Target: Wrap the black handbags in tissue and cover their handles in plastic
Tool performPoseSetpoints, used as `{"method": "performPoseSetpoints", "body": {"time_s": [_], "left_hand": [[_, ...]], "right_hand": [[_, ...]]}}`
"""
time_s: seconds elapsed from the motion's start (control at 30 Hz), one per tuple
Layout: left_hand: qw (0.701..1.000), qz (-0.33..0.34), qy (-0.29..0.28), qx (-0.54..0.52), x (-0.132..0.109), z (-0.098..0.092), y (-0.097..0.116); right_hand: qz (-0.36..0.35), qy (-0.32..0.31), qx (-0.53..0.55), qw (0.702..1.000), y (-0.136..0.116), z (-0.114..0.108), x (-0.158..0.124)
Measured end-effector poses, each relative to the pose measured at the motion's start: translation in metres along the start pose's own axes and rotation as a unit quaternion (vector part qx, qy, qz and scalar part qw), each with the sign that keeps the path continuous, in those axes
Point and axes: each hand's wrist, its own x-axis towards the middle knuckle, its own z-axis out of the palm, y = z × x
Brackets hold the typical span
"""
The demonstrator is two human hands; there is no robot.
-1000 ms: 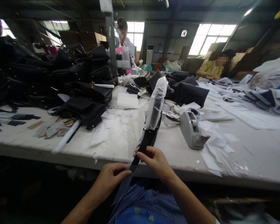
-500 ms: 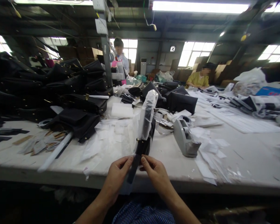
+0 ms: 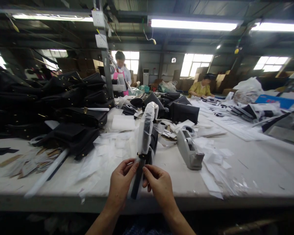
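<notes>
Between my hands is a black strap (image 3: 136, 184), its lower end pointing down past the table's front edge. My left hand (image 3: 122, 178) pinches it from the left with thumb and fingers. From the other side, my right hand (image 3: 159, 182) is closed at the strap's right edge. Above the fingers, a translucent white wrapping (image 3: 145, 132) covers the upper, upright part of the strap, with small metal studs just below it. A black bag (image 3: 154, 142) stands right behind, partly hidden by the wrapping.
Black bags (image 3: 75, 117) are heaped at the left. A grey tape dispenser (image 3: 189, 151) stands right of my hands, beside white sheets (image 3: 212, 174). A white tube (image 3: 46, 174) lies at front left. Two people work across the table (image 3: 257, 169), near a metal post (image 3: 107, 71).
My view has tilted up and turned slightly right, so the table's things appear lower and further left. Both hands keep hold of the strap, which stands a little more upright.
</notes>
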Motion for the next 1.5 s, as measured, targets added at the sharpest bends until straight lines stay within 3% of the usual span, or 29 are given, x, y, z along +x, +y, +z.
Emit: {"method": "performPoseSetpoints", "body": {"time_s": [0.3, 0.47, 0.67, 0.87, 1.03, 1.23, 1.37, 1.5], "left_hand": [[0.997, 0.076, 0.024, -0.004, 0.014, 0.014, 0.011], [0.995, 0.091, 0.041, -0.007, 0.016, 0.006, 0.005], [0.998, 0.017, -0.039, 0.042, 0.008, -0.014, -0.003], [0.999, 0.020, -0.011, 0.028, 0.007, -0.012, -0.005], [0.982, 0.133, 0.051, 0.122, 0.007, -0.011, -0.014], [0.903, 0.363, 0.034, 0.228, 0.004, -0.016, -0.008], [0.869, 0.423, -0.017, 0.257, 0.008, -0.023, -0.003], [0.855, 0.422, -0.062, 0.295, 0.012, -0.029, 0.002]], "right_hand": [[-0.017, 0.004, -0.070, 0.997, -0.017, 0.007, 0.003], [-0.043, 0.049, -0.067, 0.996, -0.013, 0.015, 0.003], [-0.038, 0.068, -0.039, 0.996, -0.005, 0.022, 0.004], [-0.052, 0.037, -0.081, 0.995, -0.017, 0.024, 0.007], [-0.054, 0.075, -0.091, 0.992, -0.013, 0.030, 0.011], [-0.038, 0.055, -0.008, 0.998, -0.003, 0.033, 0.017], [0.001, 0.032, 0.082, 0.996, -0.003, 0.035, 0.017], [0.008, 0.011, 0.115, 0.993, -0.007, 0.035, 0.012]]}}
